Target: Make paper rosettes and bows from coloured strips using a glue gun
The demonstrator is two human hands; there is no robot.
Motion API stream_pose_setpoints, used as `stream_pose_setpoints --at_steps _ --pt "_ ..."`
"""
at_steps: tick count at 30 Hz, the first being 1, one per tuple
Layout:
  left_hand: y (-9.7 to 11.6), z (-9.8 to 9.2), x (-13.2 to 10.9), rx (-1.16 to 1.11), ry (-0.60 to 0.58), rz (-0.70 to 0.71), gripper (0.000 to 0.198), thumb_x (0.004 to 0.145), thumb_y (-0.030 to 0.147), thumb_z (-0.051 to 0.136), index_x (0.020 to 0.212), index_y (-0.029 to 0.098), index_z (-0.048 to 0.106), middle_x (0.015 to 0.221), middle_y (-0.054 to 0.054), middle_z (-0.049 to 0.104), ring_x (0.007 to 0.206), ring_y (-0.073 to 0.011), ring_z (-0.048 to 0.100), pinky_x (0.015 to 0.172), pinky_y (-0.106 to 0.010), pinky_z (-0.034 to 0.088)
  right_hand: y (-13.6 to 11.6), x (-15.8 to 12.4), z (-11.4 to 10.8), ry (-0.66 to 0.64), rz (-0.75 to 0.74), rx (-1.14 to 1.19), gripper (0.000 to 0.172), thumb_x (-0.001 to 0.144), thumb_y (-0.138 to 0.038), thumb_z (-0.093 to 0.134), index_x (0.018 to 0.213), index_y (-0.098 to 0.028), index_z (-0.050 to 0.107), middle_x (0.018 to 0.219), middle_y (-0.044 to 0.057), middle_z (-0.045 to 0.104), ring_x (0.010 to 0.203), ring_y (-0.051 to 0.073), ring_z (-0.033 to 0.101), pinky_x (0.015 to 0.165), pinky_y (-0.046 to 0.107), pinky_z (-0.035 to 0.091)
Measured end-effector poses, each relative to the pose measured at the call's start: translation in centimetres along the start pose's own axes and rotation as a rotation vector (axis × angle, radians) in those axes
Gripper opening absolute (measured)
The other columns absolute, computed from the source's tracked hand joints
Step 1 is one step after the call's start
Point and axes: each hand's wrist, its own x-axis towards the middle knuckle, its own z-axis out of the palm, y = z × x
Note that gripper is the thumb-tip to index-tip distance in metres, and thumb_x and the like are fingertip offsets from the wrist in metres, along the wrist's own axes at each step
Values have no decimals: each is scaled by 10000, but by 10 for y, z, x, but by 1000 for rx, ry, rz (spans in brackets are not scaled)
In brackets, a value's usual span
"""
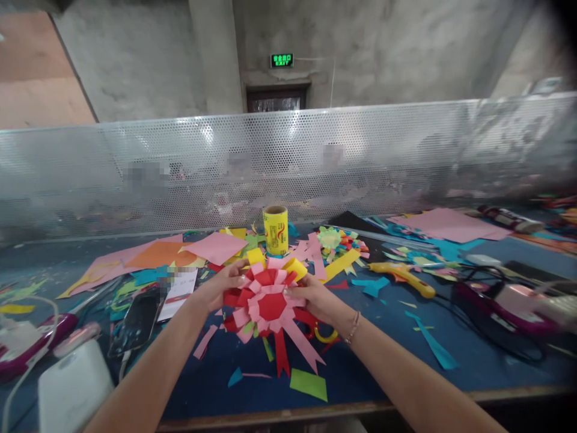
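Observation:
A paper rosette [273,305] in red and pink, with yellow loops at its top and forked red and pink tails hanging down, is held between my two hands just above the blue table. My left hand [225,286] grips its upper left edge, fingers closed on the paper loops. On the upper right, my right hand [312,293] pinches the rim near a yellow loop [295,268]. Partly hidden behind the tails lies a yellow and red curved handle [325,334], perhaps of scissors. A green paper piece [309,385] lies below the rosette.
A yellow tape roll [276,230] stands behind the rosette. To the right lie a yellow glue gun [403,276] and a cable. A phone [137,322] and a white box-shaped object [74,388] are on the left. Paper scraps surround them; a perforated metal screen [288,162] closes the back.

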Motion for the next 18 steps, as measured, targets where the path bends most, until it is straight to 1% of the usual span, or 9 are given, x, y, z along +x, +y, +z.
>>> stream_pose_setpoints --at_steps 2,5,6,8,10,11,13,15,18 --pt "0 2 -3 71 -23 18 728 466 291 845 1140 197 587 1225 -113 606 1159 -300 558 909 -345 504 4 1 2 11 -9 -5 451 504 -202 828 897 -202 606 806 -9 681 731 149 667 705 277 538" --pt "1 4 -5 244 101 6 856 429 201 849 1227 212 538 1392 -120 472 1329 -315 375 1028 -360 413 13 6 3 12 -39 -126 479 553 -283 813 965 -207 581 909 18 675 777 162 663 695 293 539" --pt "3 3 -6 299 155 -20 889 425 167 846 1250 217 520 1422 -124 438 1350 -317 339 1046 -368 393 14 9 0 17 -53 -233 453 598 -326 786 979 -207 573 933 29 671 778 164 661 682 295 537" --pt "7 -2 -7 345 206 -100 922 435 133 835 1283 230 488 1423 -128 436 1336 -320 364 1042 -389 398 9 16 -13 99 -95 -601 347 730 -409 669 997 -210 570 942 39 670 757 154 655 661 286 530" --pt "12 -10 -11 295 186 -173 921 449 147 832 1291 240 472 1351 -120 518 1256 -311 475 996 -396 448 -7 23 -38 286 -139 -1056 282 856 -428 488 1014 -211 576 933 41 673 753 145 649 678 280 522" --pt "16 -14 -14 259 184 -192 909 454 163 832 1285 244 473 1296 -108 567 1200 -300 531 969 -391 473 -19 26 -53 376 -147 -1150 278 879 -401 443 1015 -198 576 946 57 670 791 158 646 720 293 514" --pt "23 -23 -22 198 235 -174 872 452 203 836 1254 246 495 1182 -88 639 1088 -283 612 913 -380 513 -44 30 -87 534 -144 -1262 279 881 -336 421 1046 -163 564 1035 112 646 938 208 620 838 347 475" --pt "28 -28 -29 160 253 -118 828 426 246 841 1201 243 546 1088 -84 678 1012 -299 646 852 -380 542 -63 30 -117 691 -83 -1380 342 843 -290 464 1098 -77 544 1114 218 601 1089 301 552 908 418 417" --pt "24 -30 -28 200 225 -122 778 403 261 840 1138 226 588 1015 -94 696 958 -322 661 786 -379 555 -70 29 -146 805 58 -1530 459 795 -304 535 1115 24 530 1176 330 528 1160 399 488 935 469 364"
